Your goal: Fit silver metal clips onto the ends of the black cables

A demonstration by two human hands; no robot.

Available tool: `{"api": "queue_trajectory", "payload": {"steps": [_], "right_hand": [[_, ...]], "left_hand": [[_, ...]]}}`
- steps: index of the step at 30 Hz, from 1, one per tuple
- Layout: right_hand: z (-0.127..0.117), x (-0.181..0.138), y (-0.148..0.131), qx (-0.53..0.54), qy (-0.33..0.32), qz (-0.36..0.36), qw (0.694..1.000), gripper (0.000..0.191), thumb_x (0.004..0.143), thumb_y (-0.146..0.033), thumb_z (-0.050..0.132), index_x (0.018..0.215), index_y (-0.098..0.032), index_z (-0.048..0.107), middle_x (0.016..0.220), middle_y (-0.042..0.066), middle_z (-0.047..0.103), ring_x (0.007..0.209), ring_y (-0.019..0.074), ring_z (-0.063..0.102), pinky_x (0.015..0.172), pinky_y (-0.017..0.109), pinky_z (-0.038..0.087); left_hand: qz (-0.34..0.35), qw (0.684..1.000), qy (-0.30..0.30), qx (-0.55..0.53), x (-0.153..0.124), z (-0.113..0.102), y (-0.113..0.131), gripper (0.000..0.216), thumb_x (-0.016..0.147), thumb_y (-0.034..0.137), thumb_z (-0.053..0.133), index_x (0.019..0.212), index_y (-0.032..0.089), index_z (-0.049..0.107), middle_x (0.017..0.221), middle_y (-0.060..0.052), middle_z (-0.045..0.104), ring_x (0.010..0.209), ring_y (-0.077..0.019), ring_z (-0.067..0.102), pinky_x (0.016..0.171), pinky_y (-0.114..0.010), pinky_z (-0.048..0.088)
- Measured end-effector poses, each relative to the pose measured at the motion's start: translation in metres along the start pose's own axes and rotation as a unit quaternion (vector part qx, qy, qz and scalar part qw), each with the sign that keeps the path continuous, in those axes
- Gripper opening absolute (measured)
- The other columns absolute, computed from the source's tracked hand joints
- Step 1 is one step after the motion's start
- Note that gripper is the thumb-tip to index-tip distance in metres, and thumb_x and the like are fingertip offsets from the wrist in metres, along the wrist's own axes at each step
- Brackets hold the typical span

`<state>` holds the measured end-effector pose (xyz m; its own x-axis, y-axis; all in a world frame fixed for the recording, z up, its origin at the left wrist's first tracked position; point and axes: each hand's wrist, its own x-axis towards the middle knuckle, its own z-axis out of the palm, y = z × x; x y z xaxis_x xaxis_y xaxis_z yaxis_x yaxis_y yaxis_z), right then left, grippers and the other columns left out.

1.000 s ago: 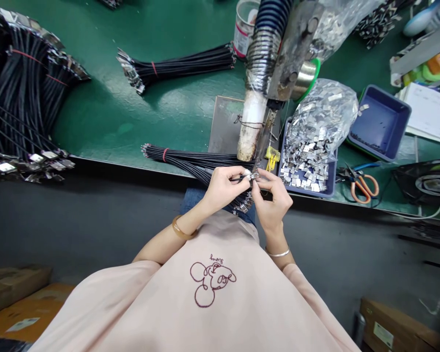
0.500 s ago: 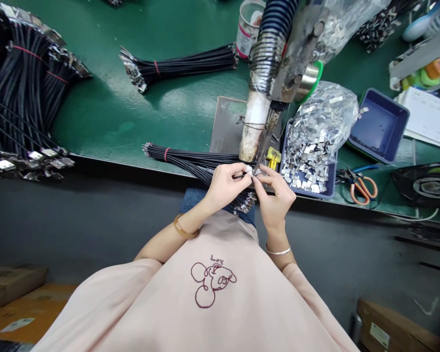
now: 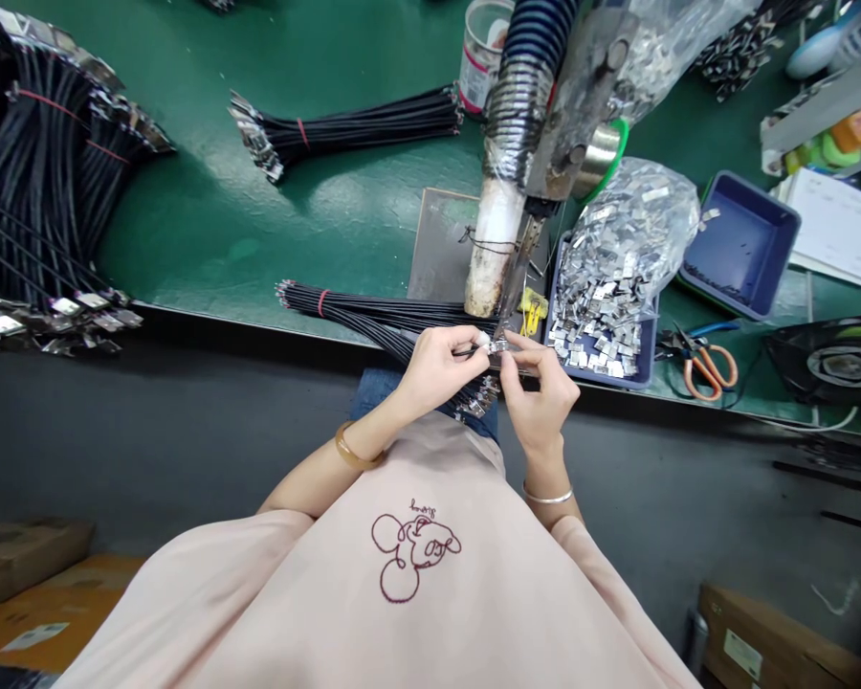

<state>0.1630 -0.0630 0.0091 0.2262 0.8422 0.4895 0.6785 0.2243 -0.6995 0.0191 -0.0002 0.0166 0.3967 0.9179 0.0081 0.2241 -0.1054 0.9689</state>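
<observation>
My left hand (image 3: 437,368) pinches the end of a thin black cable (image 3: 466,352) just in front of my chest. My right hand (image 3: 538,388) pinches a small metal shell (image 3: 500,345) at that cable's tip, so both hands meet fingertip to fingertip. Under them a bundle of black cables (image 3: 373,311) tied with a red band runs left along the green table's (image 3: 258,239) edge and down into my lap. A blue tray of metal shells (image 3: 603,335) lies just right of my hands. A soldering head (image 3: 506,239) with a white sleeve hangs right above them.
More cable bundles lie at the far left (image 3: 43,191) and at the back (image 3: 344,129). An empty blue tray (image 3: 742,244), orange-handled scissors (image 3: 707,364), a small can (image 3: 480,48) and a bag of shells (image 3: 638,220) stand on the table. Cardboard boxes (image 3: 29,584) rest on the floor.
My hands have stayed joined at the cable tip. The right fingers have shifted slightly around the metal shell. The view has barely moved.
</observation>
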Motion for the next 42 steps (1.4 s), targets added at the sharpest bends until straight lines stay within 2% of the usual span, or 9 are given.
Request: {"api": "queue_trajectory", "payload": {"steps": [6,10,13,17,24,28,33,38,42], "right_hand": [[0.000,0.009,0.004,0.140,-0.086,0.170,0.972,0.014,0.097,-0.034,0.054,0.089,-0.024,0.047,0.054,-0.011,0.055,0.043,0.0080,0.056,0.044,0.018,0.044],[-0.002,0.006,0.005,0.167,-0.108,0.151,0.968,0.014,0.096,-0.032,0.056,0.088,-0.024,0.049,0.067,-0.007,0.061,0.052,0.0080,0.061,0.051,0.019,0.051],[-0.005,0.000,0.007,0.060,-0.081,0.030,0.994,0.006,0.095,-0.026,0.059,0.090,-0.022,0.057,0.084,0.000,0.068,0.076,0.0127,0.070,0.070,0.025,0.058],[-0.007,-0.006,0.007,-0.023,-0.063,-0.086,0.994,0.006,0.094,-0.019,0.059,0.093,-0.023,0.063,0.091,0.003,0.073,0.085,0.0160,0.071,0.077,0.030,0.059],[-0.013,-0.007,-0.006,0.040,0.030,0.056,0.997,0.006,0.091,-0.023,0.065,0.092,-0.023,0.072,0.086,0.001,0.066,0.076,0.0134,0.066,0.062,0.026,0.057],[-0.010,-0.010,-0.011,0.019,-0.029,0.026,0.999,0.015,0.092,-0.023,0.065,0.105,-0.025,0.071,0.087,0.000,0.068,0.071,0.0127,0.067,0.063,0.027,0.058],[-0.002,-0.007,-0.009,-0.030,-0.059,0.002,0.998,0.010,0.096,-0.022,0.057,0.090,-0.021,0.065,0.082,0.001,0.066,0.076,0.0132,0.064,0.071,0.027,0.055],[-0.007,-0.004,-0.002,0.048,-0.124,0.043,0.990,0.012,0.095,-0.026,0.059,0.086,-0.021,0.064,0.080,-0.001,0.065,0.076,0.0121,0.065,0.071,0.025,0.055],[-0.015,-0.008,0.000,0.067,0.010,0.109,0.992,0.013,0.094,-0.033,0.062,0.091,-0.022,0.069,0.077,-0.002,0.068,0.056,0.0098,0.063,0.053,0.024,0.051]], "left_hand": [[0.100,0.994,-0.014,0.042,-0.006,-0.003,-0.007,0.018,0.078,0.016,0.059,0.084,0.012,0.075,0.072,-0.002,0.069,0.058,-0.0074,0.048,0.052,-0.017,0.034],[0.086,0.995,-0.046,-0.002,-0.007,-0.014,-0.007,0.015,0.072,0.011,0.058,0.076,0.011,0.072,0.062,0.001,0.059,0.054,-0.0064,0.041,0.051,-0.019,0.031],[0.027,0.992,-0.107,-0.056,-0.006,-0.020,-0.004,0.011,0.071,0.011,0.056,0.062,0.011,0.062,0.054,0.005,0.042,0.053,-0.0058,0.033,0.051,-0.020,0.026],[-0.006,0.990,-0.123,-0.066,-0.005,-0.019,-0.002,0.020,0.079,0.023,0.063,0.063,0.011,0.063,0.054,0.005,0.038,0.053,-0.0059,0.030,0.051,-0.021,0.023],[0.061,0.994,-0.088,-0.004,-0.006,-0.017,-0.005,0.024,0.087,0.026,0.056,0.076,0.011,0.070,0.068,-0.001,0.058,0.062,-0.0091,0.045,0.057,-0.022,0.032],[0.071,0.994,-0.075,0.026,-0.006,-0.016,-0.007,0.022,0.086,0.023,0.056,0.071,0.012,0.066,0.064,0.000,0.055,0.060,-0.0093,0.043,0.057,-0.022,0.032],[0.062,0.994,-0.084,0.022,-0.007,-0.014,-0.010,0.019,0.085,0.023,0.057,0.073,0.012,0.066,0.064,0.000,0.056,0.060,-0.0092,0.043,0.057,-0.022,0.033],[0.029,0.992,-0.119,-0.029,-0.008,-0.015,-0.010,0.026,0.088,0.031,0.058,0.073,0.012,0.067,0.061,0.002,0.050,0.058,-0.0083,0.039,0.054,-0.021,0.029],[0.008,0.994,-0.093,-0.062,-0.006,-0.012,-0.010,0.024,0.086,0.028,0.059,0.069,0.011,0.066,0.058,0.002,0.047,0.056,-0.0076,0.037,0.055,-0.021,0.031]]}}
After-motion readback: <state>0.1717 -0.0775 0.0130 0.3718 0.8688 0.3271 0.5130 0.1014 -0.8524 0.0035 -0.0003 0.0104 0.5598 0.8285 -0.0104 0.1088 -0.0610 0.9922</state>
